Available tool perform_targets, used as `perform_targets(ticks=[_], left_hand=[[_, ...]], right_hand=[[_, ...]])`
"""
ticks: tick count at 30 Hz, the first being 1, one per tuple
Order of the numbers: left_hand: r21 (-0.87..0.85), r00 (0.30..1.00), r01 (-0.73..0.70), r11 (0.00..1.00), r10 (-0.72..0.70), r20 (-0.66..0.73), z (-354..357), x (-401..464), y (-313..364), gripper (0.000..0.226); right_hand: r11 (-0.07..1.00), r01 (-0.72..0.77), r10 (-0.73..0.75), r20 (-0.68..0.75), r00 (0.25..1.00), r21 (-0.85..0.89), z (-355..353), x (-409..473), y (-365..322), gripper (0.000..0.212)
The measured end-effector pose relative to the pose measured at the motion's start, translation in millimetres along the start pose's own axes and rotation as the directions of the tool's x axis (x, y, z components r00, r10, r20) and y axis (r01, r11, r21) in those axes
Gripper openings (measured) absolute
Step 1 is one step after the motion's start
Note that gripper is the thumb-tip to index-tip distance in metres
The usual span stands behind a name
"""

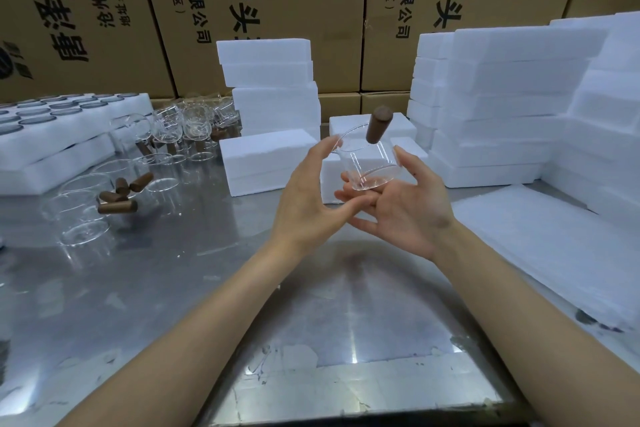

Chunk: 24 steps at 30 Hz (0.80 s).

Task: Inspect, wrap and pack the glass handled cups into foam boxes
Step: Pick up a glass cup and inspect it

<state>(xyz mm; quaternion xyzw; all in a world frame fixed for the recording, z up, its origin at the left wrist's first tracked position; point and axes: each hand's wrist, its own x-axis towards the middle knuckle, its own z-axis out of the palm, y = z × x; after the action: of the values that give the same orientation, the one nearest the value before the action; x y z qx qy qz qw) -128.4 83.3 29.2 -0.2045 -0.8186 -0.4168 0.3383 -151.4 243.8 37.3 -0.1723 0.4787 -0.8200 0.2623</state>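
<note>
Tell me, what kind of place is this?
Likely a packing station in a warehouse or small factory: printed cardboard cartons line the back, white foam boxes are stacked high, and many glass cups wait on a steel table.

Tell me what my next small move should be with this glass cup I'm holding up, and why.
Probably turn the glass cup slowly to check it all round. Both the left hand and right hand hold it raised, wooden handle up, so inspection looks unfinished, and wrapping comes after.
</note>
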Motion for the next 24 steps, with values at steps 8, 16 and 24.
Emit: perform_targets(ticks=[8,16,24], left_hand=[[-0.055,0.996,0.017,0.998,-0.022,-0.082,2,0,0,0.057],[0.160,0.994,-0.036,0.987,0.052,-0.096,-4,3,-7,0.066],[0.199,0.991,-0.120,0.973,0.130,-0.036,-4,3,-9,0.060]], right_hand=[[0.998,0.008,-0.015,-0.128,0.992,-0.057,3,2,2,0.063],[0.939,0.276,-0.344,-0.528,0.776,-0.205,-2,-1,-14,0.050],[0.863,0.246,-0.475,-0.546,0.690,-0.441,-8,2,-12,0.020]])
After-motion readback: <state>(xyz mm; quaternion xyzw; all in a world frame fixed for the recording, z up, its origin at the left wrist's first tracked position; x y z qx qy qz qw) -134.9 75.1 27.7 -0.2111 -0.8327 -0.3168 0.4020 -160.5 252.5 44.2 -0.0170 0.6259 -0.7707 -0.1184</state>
